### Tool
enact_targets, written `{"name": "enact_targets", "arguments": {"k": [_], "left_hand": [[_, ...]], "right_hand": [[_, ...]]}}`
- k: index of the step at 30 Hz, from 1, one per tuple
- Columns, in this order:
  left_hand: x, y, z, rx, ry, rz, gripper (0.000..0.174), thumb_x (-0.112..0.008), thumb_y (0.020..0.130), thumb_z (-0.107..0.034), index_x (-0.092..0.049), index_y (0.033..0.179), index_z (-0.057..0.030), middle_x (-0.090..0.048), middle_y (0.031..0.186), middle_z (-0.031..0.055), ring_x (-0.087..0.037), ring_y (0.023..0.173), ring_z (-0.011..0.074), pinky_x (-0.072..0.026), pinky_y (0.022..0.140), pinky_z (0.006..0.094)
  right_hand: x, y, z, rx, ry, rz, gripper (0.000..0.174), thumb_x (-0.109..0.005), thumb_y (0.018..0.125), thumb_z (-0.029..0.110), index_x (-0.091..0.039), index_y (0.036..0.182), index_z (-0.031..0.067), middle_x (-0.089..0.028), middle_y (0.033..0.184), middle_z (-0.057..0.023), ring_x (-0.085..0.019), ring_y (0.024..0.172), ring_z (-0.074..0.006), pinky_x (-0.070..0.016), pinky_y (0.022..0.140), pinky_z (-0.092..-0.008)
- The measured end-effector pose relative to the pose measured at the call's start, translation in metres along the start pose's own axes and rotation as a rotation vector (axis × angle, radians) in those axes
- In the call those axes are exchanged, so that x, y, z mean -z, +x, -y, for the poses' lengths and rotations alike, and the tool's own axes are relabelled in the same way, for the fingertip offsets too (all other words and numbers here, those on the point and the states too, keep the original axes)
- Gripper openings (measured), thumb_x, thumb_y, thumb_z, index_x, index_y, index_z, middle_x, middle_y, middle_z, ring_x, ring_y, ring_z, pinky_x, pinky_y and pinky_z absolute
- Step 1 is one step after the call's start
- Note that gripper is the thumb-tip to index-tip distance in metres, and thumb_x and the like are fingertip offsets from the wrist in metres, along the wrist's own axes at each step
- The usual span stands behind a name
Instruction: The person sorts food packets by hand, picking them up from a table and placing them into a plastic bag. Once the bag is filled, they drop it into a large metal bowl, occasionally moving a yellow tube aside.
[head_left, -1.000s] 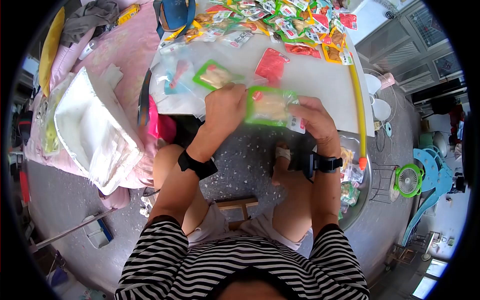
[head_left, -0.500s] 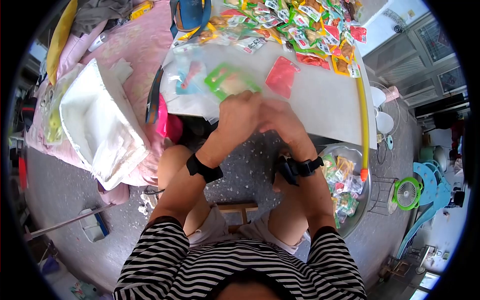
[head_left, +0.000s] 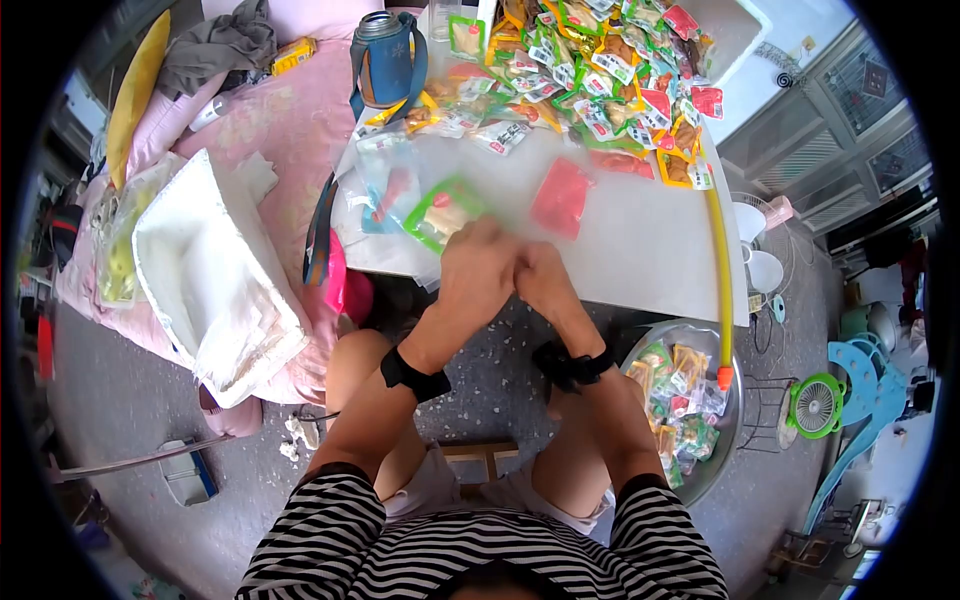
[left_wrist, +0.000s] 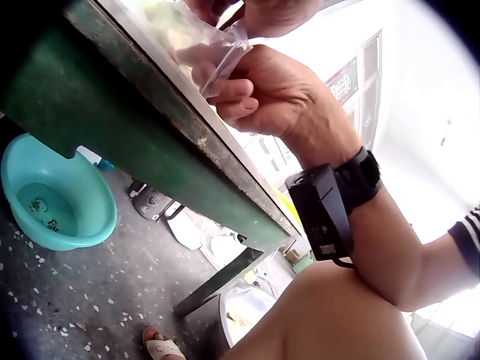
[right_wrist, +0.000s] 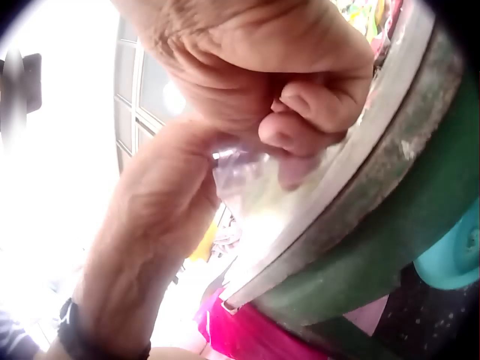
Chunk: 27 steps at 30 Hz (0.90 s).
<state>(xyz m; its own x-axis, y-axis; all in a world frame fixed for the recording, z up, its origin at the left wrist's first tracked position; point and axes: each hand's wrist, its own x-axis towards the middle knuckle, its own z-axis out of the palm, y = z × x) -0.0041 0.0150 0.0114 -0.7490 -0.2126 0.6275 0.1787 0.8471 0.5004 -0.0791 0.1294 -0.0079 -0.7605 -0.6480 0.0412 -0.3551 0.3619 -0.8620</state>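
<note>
Both hands meet over the near edge of the white table (head_left: 650, 245). A green-edged food packet (head_left: 440, 213) with pale contents sticks out past the left hand (head_left: 476, 268), whose curled fingers hold its near side. Beside it, the right hand (head_left: 550, 285) has its fingers curled, thumb side against the left hand. In the left wrist view, both hands pinch the packet's clear plastic end (left_wrist: 225, 56). The right wrist view shows that crinkled plastic (right_wrist: 244, 180) between the hands; the fingers hide part of it. A red packet (head_left: 562, 198) lies flat just beyond the right hand.
A heap of colourful food packets (head_left: 590, 90) covers the table's far side, near a blue bottle bag (head_left: 388, 65). A yellow tube (head_left: 718, 270) runs down the right edge. Below stands a metal basin (head_left: 735, 400) holding packets. To the left is a white foam box (head_left: 185, 235).
A second ago the right hand held a green-edged packet apart on the right. It has moved in against the left hand, and that packet no longer shows separately. The head view has shifted.
</note>
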Motion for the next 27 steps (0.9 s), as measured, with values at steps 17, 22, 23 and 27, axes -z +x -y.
{"name": "enact_targets", "arguments": {"k": [17, 22, 23, 27], "left_hand": [[-0.008, -0.002, 0.014, 0.159, 0.205, 0.146, 0.003, -0.060, 0.073, -0.003, -0.060, 0.073, 0.0002, -0.060, 0.083, 0.0143, -0.062, 0.076, 0.0348, -0.0509, 0.065, 0.0443], [-0.001, 0.000, 0.014, 0.151, 0.065, 0.174, 0.008, -0.060, 0.079, -0.005, -0.059, 0.074, 0.0019, -0.059, 0.080, 0.0172, -0.060, 0.074, 0.0382, -0.0486, 0.066, 0.0474], [0.000, 0.000, 0.015, 0.145, 0.068, 0.182, 0.009, -0.060, 0.079, -0.004, -0.059, 0.073, 0.0021, -0.059, 0.080, 0.0176, -0.060, 0.074, 0.0383, -0.0485, 0.066, 0.0475], [0.005, 0.001, 0.015, 0.134, 0.062, 0.201, 0.009, -0.059, 0.080, -0.003, -0.058, 0.074, 0.0030, -0.059, 0.079, 0.0194, -0.059, 0.073, 0.0406, -0.0475, 0.065, 0.0477]], "right_hand": [[0.108, -0.032, -0.007, -0.275, 0.214, -0.102, 0.021, -0.060, 0.090, 0.022, -0.066, 0.089, 0.0012, -0.062, 0.067, -0.0021, -0.050, 0.051, -0.0050, -0.0397, 0.046, -0.0199], [0.123, -0.009, 0.029, -0.164, 0.230, -0.111, 0.024, -0.060, 0.089, 0.026, -0.066, 0.090, 0.0027, -0.064, 0.070, -0.0018, -0.052, 0.053, -0.0053, -0.0389, 0.046, -0.0204], [0.129, -0.003, 0.040, -0.136, 0.239, -0.112, 0.024, -0.061, 0.089, 0.026, -0.067, 0.091, 0.0030, -0.064, 0.071, -0.0015, -0.052, 0.053, -0.0051, -0.0393, 0.046, -0.0202], [0.156, 0.019, 0.100, 0.007, 0.161, -0.163, 0.024, -0.062, 0.089, 0.027, -0.068, 0.093, 0.0037, -0.065, 0.072, -0.0013, -0.054, 0.055, -0.0056, -0.0403, 0.047, -0.0210]]}}
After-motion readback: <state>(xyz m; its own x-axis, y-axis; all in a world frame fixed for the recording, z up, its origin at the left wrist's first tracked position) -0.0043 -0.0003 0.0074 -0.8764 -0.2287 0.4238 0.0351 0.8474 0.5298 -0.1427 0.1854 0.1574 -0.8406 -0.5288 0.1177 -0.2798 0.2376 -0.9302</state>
